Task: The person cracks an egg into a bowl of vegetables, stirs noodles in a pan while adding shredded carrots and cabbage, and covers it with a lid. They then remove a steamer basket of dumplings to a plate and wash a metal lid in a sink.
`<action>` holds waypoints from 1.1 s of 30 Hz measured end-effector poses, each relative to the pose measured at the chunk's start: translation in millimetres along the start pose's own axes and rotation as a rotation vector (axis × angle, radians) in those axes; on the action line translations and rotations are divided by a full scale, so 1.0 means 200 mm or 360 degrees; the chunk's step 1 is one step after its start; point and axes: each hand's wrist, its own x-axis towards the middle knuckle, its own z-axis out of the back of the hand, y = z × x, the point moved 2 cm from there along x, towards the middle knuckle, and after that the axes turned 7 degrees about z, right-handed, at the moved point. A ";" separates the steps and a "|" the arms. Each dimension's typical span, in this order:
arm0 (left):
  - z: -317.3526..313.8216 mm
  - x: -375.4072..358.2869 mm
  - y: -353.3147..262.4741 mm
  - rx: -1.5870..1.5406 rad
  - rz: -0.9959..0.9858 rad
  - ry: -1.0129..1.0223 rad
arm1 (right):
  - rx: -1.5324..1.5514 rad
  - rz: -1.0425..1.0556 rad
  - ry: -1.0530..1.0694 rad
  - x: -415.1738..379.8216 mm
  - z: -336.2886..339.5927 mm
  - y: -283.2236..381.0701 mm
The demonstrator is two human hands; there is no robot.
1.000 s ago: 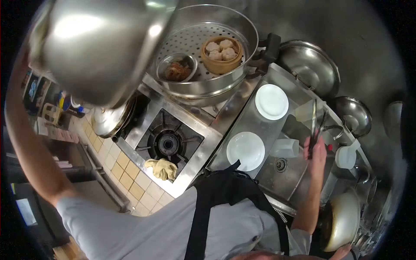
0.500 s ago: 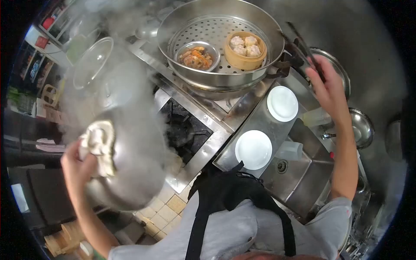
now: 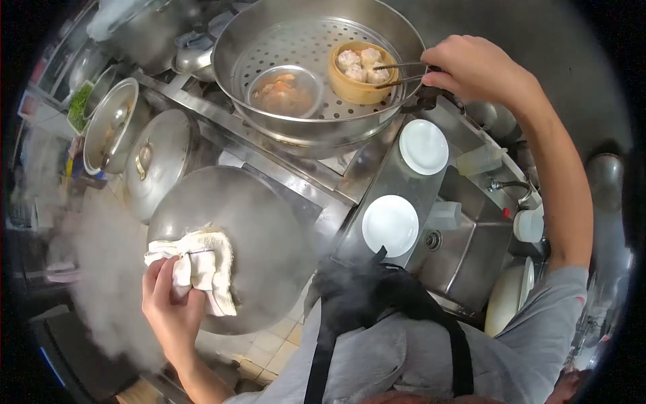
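Note:
My left hand [image 3: 171,303] is closed on a folded white cloth [image 3: 214,269], which lies against a large round metal lid [image 3: 276,262] held tilted at the left, steam around it. In my right hand [image 3: 474,71] are dark metal tongs [image 3: 407,65], their tips spread at the right side of a small round bamboo steamer [image 3: 356,91]. Several pleated dumplings [image 3: 349,59] sit inside it. The bamboo steamer stands on the perforated floor [image 3: 296,40] of a wide metal steamer pot [image 3: 316,129]. Beside it is a metal dish [image 3: 311,84] of orange-brown food, hazy with steam.
Two white plates [image 3: 390,225] [image 3: 424,147] rest on a metal ledge right of the stove, next to a sink [image 3: 457,276] with plastic jugs [image 3: 444,215] [image 3: 479,160]. Another lid [image 3: 158,161] and a metal bowl [image 3: 111,128] stand at the left. Steam drifts over the lower left.
My right hand has brought the tongs left and over the pot to the bamboo steamer. My left hand has shifted right with the cloth and lid, and the lid is turned more toward me.

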 end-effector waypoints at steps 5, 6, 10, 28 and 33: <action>0.06 0.03 0.00 -0.0010 -0.0050 -0.0048 | 0.0009 -0.0016 0.0171 0.13 -0.07 0.03; 0.07 0.03 0.01 -0.0009 -0.0058 -0.0049 | 0.0012 -0.0036 0.0255 0.17 -0.09 0.04; 0.17 0.10 0.05 -0.0025 -0.0131 -0.0078 | -0.0040 0.0070 0.0342 0.29 -0.15 0.04; 0.85 0.67 0.04 -0.0149 -0.0367 -0.0351 | -0.0246 -0.0322 0.0000 -0.40 0.40 -0.06; 1.01 1.06 -0.14 0.0145 -0.0513 -0.0107 | -0.0494 -0.0304 -0.0305 -0.92 0.29 -0.09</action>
